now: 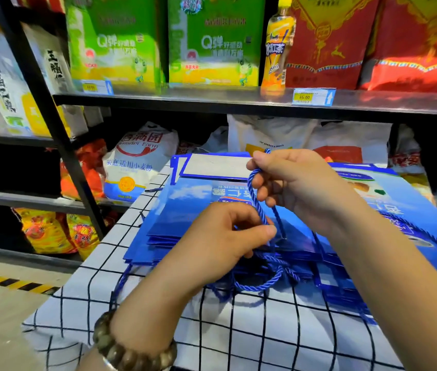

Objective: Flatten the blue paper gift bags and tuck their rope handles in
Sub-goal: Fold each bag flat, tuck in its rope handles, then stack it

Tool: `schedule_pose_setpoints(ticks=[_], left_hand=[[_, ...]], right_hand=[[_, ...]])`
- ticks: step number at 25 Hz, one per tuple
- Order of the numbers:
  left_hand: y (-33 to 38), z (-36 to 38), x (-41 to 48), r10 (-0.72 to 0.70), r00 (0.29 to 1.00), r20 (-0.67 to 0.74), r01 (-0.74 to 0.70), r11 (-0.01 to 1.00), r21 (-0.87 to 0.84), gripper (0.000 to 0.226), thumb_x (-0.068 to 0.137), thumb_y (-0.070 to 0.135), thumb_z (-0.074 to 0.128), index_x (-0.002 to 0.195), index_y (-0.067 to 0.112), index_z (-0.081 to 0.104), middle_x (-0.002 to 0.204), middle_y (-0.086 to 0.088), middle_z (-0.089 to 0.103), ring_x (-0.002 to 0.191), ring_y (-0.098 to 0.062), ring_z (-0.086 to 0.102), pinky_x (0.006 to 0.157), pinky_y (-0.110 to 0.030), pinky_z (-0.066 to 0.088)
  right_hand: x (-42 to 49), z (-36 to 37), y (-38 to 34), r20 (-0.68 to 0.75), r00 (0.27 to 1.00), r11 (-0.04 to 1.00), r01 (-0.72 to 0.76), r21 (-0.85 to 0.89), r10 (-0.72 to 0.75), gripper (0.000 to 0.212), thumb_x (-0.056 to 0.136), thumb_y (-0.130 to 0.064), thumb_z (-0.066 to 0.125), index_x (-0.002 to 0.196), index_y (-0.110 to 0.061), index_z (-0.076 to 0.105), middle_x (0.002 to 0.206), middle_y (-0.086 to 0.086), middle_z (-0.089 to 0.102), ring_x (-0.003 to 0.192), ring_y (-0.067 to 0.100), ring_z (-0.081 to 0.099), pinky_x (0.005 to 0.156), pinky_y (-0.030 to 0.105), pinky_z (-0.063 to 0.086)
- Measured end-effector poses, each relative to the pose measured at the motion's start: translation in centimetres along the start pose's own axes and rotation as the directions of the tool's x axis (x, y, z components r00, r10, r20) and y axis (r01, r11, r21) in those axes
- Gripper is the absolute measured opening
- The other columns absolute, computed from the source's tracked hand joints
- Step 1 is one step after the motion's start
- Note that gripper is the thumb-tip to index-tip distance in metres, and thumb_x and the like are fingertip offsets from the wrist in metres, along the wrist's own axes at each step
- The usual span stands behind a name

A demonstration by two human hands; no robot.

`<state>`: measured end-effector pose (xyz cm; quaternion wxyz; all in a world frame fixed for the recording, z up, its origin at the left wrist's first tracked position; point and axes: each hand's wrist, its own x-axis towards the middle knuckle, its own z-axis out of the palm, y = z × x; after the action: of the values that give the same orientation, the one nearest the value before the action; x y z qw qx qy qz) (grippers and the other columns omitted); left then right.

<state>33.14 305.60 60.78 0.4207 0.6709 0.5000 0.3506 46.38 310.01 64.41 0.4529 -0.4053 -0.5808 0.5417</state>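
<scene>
The blue rope handle (255, 199) is standing taut between both hands, just right of centre. It is rising off the top blue paper gift bag (185, 207), which is lying flat on a stack in the middle of the check-clothed counter (158, 303). The right hand (300, 183), at one o'clock of the cord, is curling its fingers round the top of the loop. The left hand (228, 236), at seven o'clock, is pinching the lower end between thumb and forefinger, right by the bag's mouth.

To my eye the tuck is what's happening here. The smart play is folding the loop down while the left pinch is guiding it under the paper edge, without dragging on the eyelets. At six o'clock loose handles (265, 277) are spilling out in a tangle, and snagging those looks like the risk. More blue bags (399, 199) are fanning out at three o'clock, and a flour sack (137, 167) is sitting on the shelf at ten.
</scene>
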Motion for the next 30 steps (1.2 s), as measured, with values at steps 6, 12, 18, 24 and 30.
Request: schedule_pose_setpoints(ticks=[6, 12, 18, 24, 30], left_hand=[[1.7, -1.2, 0.4, -0.008, 0.999, -0.04, -0.011, 0.898, -0.441, 0.019, 0.085, 0.019, 0.054, 0.07, 0.008, 0.054, 0.057, -0.007, 0.062, 0.041, -0.011, 0.054, 0.038, -0.017, 0.042], [2.4, -2.0, 1.2, 0.01, 0.989, -0.146, -0.077, 0.883, -0.464, 0.015, 0.085, 0.016, 0.053, 0.072, 0.008, 0.054, 0.05, -0.004, 0.063, 0.036, -0.007, 0.05, 0.036, -0.014, 0.04], [2.0, -3.5, 1.0, 0.035, 0.984, -0.173, -0.093, 0.937, -0.337, 0.013, 0.081, 0.008, 0.061, 0.07, 0.017, 0.06, 0.058, -0.002, 0.069, 0.046, -0.009, 0.059, 0.042, -0.013, 0.042], [0.9, -4.5, 1.1, 0.123, 0.95, -0.288, -0.149, 0.986, -0.071, 0.021, 0.078, 0.012, 0.067, 0.058, 0.015, 0.06, 0.061, 0.0, 0.07, 0.056, -0.008, 0.061, 0.049, -0.015, 0.044], [-3.6, -8.7, -0.6, -0.027, 0.996, -0.079, 0.075, 0.706, 0.704, 0.042, 0.067, 0.051, 0.067, 0.107, 0.036, 0.066, 0.117, 0.017, 0.062, 0.1, 0.003, 0.049, 0.085, -0.019, 0.036]], right_hand=[[-2.6, -1.9, 0.6, 0.185, 0.981, 0.918, 0.028, -0.396, 0.05, 0.024, 0.077, -0.04, 0.059, 0.066, -0.021, 0.068, 0.055, -0.009, 0.06, 0.046, 0.008, 0.05, 0.04, 0.016, 0.035], [-3.2, -1.9, 1.6, 0.411, 0.902, 0.899, 0.065, -0.434, 0.133, 0.017, 0.077, -0.03, 0.06, 0.076, -0.015, 0.068, 0.067, -0.008, 0.066, 0.05, 0.003, 0.05, 0.044, 0.015, 0.036], [-3.3, -0.6, 1.2, 0.335, 0.937, 0.865, 0.088, -0.494, 0.096, 0.016, 0.083, -0.024, 0.062, 0.069, -0.015, 0.065, 0.056, -0.004, 0.062, 0.042, 0.007, 0.043, 0.042, 0.012, 0.033], [-1.1, 2.1, 1.8, 0.129, 0.992, 0.924, 0.051, -0.378, -0.002, 0.022, 0.079, -0.014, 0.068, 0.057, -0.015, 0.063, 0.041, -0.008, 0.054, 0.035, 0.004, 0.043, 0.038, 0.012, 0.034], [1.7, 3.8, 3.9, 0.019, 0.999, 0.954, -0.021, -0.3, 0.028, 0.025, 0.074, 0.002, 0.069, 0.06, -0.014, 0.057, 0.048, 0.0, 0.058, 0.044, 0.012, 0.058, 0.041, 0.019, 0.044]])
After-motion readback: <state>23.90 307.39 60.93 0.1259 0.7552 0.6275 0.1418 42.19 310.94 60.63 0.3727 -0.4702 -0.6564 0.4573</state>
